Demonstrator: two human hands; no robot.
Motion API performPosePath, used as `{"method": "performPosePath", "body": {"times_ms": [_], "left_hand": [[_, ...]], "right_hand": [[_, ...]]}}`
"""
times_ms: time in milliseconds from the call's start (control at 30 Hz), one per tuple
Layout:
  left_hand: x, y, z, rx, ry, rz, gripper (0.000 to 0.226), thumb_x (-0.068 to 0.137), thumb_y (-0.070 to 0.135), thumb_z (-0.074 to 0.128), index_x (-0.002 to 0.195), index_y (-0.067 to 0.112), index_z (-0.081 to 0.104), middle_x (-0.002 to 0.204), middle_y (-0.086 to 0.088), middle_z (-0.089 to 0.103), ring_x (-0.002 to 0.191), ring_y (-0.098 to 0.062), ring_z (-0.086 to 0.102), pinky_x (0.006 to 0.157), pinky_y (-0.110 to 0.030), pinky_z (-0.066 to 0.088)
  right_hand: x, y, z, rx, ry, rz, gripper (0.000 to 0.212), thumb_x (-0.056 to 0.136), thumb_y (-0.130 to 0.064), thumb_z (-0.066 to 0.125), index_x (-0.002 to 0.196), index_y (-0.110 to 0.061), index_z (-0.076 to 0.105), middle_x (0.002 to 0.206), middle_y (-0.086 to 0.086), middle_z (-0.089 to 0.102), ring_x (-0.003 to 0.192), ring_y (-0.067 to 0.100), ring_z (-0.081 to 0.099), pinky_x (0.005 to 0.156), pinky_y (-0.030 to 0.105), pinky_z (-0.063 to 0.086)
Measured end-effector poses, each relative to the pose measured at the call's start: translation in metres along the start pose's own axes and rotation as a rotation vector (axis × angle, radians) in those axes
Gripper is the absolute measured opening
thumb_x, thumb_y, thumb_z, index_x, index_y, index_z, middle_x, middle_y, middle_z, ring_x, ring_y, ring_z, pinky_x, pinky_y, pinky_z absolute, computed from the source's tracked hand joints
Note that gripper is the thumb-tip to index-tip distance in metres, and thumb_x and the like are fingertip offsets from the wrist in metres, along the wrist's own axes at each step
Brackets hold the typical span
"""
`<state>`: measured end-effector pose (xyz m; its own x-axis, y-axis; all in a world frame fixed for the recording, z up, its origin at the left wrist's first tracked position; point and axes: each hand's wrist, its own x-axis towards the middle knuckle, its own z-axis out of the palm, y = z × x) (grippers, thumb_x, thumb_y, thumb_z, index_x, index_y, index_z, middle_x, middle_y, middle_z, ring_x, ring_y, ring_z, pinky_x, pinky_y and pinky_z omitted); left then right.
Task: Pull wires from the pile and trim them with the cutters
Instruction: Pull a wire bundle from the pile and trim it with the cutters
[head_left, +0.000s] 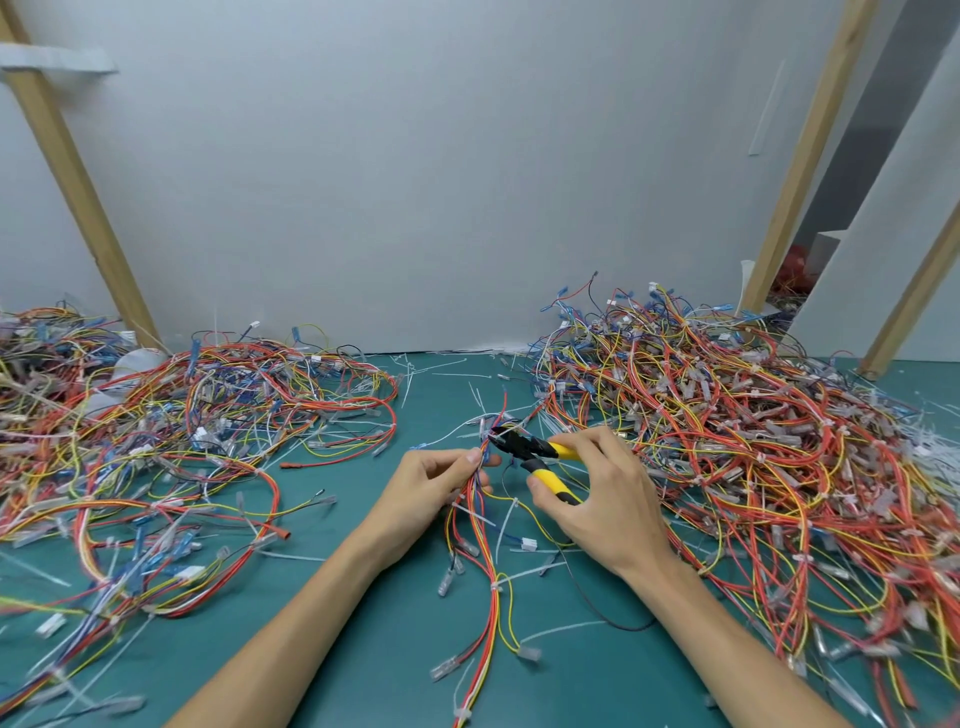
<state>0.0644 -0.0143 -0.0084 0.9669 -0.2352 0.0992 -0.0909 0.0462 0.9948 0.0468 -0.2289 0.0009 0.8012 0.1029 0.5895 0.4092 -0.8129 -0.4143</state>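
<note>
Head view, left hand (436, 483): fingers pinch a wire bundle (492, 613) that trails toward the near desk (363, 597) edge.
Right hand (602, 499): grips the yellow-handled cutters (524, 448), tip at the bundle's top.
Piles: right pile (753, 441), left pile (182, 441).

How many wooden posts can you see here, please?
3: one post at the left, one right of centre, one at the far right edge. Others may lie outside the frame.
</note>
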Motion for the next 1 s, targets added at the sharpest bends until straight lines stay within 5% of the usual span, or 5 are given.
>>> {"method": "performPosePath", "body": {"times_ms": [333, 633, 833, 1000], "left_hand": [[-0.0045, 0.0059, 0.0017, 0.066, -0.032, 0.025, 0.027, 0.089, 0.038, 0.058, 0.077, 0.024, 0.077, 0.108, -0.023, 0.068, 0.059, -0.008, 0.058, 0.058, -0.017, 0.045], [-0.0052, 0.0066, 0.0023, 0.070, -0.021, 0.020, 0.027, 0.090, 0.036, 0.058, 0.076, 0.024, 0.078, 0.109, -0.022, 0.068, 0.065, -0.010, 0.060, 0.064, -0.018, 0.049], [-0.0055, 0.0070, 0.0025, 0.081, -0.012, 0.000, 0.027, 0.087, 0.041, 0.058, 0.077, 0.025, 0.077, 0.109, -0.019, 0.070, 0.068, -0.012, 0.061, 0.070, -0.028, 0.047], [-0.0040, 0.0055, 0.0019, 0.079, -0.020, 0.009, 0.027, 0.088, 0.040, 0.058, 0.077, 0.024, 0.078, 0.107, -0.022, 0.069, 0.063, -0.010, 0.058, 0.062, -0.020, 0.047]], "right_hand": [[-0.0023, -0.0020, 0.0018, -0.023, -0.003, -0.010, 0.045, 0.081, -0.060, 0.058, 0.111, -0.026, 0.064, 0.102, -0.011, 0.056, 0.094, 0.011, 0.058, 0.079, 0.028, 0.049], [-0.0022, -0.0017, 0.0030, -0.112, -0.043, -0.001, 0.038, 0.084, -0.060, 0.059, 0.105, -0.030, 0.064, 0.096, -0.014, 0.053, 0.078, 0.009, 0.059, 0.058, 0.026, 0.046], [-0.0019, -0.0015, 0.0041, -0.127, -0.046, -0.004, 0.038, 0.084, -0.061, 0.058, 0.105, -0.029, 0.063, 0.096, -0.014, 0.052, 0.075, 0.009, 0.058, 0.055, 0.023, 0.040], [-0.0026, 0.0002, 0.0061, -0.110, -0.046, -0.006, 0.038, 0.083, -0.056, 0.065, 0.109, -0.028, 0.062, 0.099, -0.012, 0.054, 0.083, 0.012, 0.061, 0.060, 0.024, 0.042]]}}
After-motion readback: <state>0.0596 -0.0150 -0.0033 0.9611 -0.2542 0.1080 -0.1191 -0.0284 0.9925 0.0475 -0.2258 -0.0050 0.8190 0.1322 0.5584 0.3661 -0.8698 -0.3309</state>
